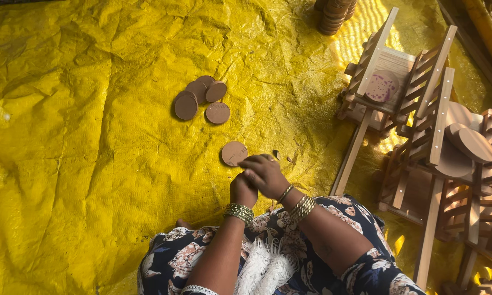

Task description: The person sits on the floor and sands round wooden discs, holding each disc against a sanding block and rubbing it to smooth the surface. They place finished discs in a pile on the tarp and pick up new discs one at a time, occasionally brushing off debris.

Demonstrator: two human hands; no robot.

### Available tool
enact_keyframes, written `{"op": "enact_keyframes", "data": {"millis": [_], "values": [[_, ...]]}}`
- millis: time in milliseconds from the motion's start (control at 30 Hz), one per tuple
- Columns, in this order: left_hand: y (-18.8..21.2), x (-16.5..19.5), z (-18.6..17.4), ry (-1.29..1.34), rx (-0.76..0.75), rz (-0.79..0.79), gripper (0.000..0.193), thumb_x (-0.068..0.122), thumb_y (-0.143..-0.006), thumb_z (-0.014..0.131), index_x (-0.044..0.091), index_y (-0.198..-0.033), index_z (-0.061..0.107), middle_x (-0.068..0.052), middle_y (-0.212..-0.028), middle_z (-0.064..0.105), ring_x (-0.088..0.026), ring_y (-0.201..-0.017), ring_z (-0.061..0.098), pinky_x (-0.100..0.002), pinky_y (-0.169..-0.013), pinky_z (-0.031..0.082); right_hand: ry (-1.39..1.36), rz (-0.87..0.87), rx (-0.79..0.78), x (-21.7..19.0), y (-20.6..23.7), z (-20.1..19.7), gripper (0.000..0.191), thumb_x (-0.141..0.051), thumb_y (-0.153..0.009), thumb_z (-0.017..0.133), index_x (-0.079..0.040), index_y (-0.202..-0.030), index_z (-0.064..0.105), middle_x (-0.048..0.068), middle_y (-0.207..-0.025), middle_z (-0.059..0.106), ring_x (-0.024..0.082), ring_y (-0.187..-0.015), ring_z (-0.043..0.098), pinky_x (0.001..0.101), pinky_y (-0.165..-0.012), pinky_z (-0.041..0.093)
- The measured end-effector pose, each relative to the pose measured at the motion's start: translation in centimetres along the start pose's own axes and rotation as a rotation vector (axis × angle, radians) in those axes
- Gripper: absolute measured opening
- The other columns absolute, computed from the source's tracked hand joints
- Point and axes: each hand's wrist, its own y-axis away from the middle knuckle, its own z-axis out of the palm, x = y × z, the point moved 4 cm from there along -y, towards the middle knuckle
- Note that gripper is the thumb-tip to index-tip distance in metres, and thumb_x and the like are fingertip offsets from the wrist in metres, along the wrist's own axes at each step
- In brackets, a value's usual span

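Observation:
My left hand (241, 191) and my right hand (266, 173) are pressed together over my lap, just above the yellow tarp (82, 164). The right hand lies partly over the left, its fingers curled. The left hand is closed like a fist beneath it. Whether anything is held between them is hidden. A round brown wooden disc (234, 153) lies flat on the tarp just beyond my right fingertips, apart from them. Both wrists carry several bangles.
Several more brown discs (201, 99) lie in a loose cluster farther out. A stack of discs (333, 15) stands at the far edge. Slatted wooden frames (432, 125) crowd the right side, one holding a purple-speckled disc (381, 86). My flowered skirt (290, 267) fills the near edge.

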Motion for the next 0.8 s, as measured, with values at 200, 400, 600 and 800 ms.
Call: {"op": "enact_keyframes", "data": {"millis": [200, 400, 600, 800], "values": [[1.4, 2.4, -0.5, 0.274, 0.117, 0.300, 0.029, 0.023, -0.090, 0.067, 0.005, -0.114, 0.071, -0.015, -0.103, 0.076, -0.028, -0.094, 0.075, -0.039, -0.082, 0.059, -1.018, 0.672, -0.156, 2.1, 0.8, 2.1, 0.061, -0.050, -0.105, 0.041, -0.003, -0.136, 0.065, 0.013, -0.127, 0.073, 0.018, -0.110, 0.071, 0.0347, -0.099, 0.055], [-1.2, -2.2, -0.9, 0.899, 0.238, -0.093, 0.054, 0.046, -0.104, 0.046, 0.018, -0.150, 0.041, -0.004, -0.145, 0.042, -0.024, -0.134, 0.051, -0.039, -0.107, 0.047, -0.797, 0.598, -0.177, 0.4, 1.2, 3.0, 0.065, -0.044, -0.102, 0.038, -0.008, -0.156, 0.040, 0.015, -0.144, 0.058, 0.036, -0.116, 0.058, 0.0529, -0.096, 0.043], [-0.7, -2.7, 2.1, 1.616, -0.140, -0.360, 0.077, 0.066, -0.106, 0.034, 0.010, -0.159, 0.036, -0.007, -0.158, 0.045, -0.020, -0.143, 0.045, -0.034, -0.116, 0.038, -0.717, 0.154, -0.104, -1.7, 1.6, 4.7, 0.065, -0.039, -0.111, 0.035, -0.002, -0.163, 0.022, 0.019, -0.172, 0.021, 0.030, -0.161, 0.013, 0.0415, -0.129, 0.010], [1.2, -1.0, 3.4, 1.449, -0.160, -0.390, 0.063, 0.045, -0.102, 0.044, 0.012, -0.156, 0.038, -0.008, -0.156, 0.046, -0.023, -0.140, 0.047, -0.038, -0.111, 0.042, -0.925, 0.342, -0.083, -1.1, 1.9, 5.8, 0.062, -0.035, -0.111, 0.032, -0.003, -0.163, 0.021, 0.016, -0.170, 0.023, 0.028, -0.159, 0.018, 0.0391, -0.127, 0.015]]}}
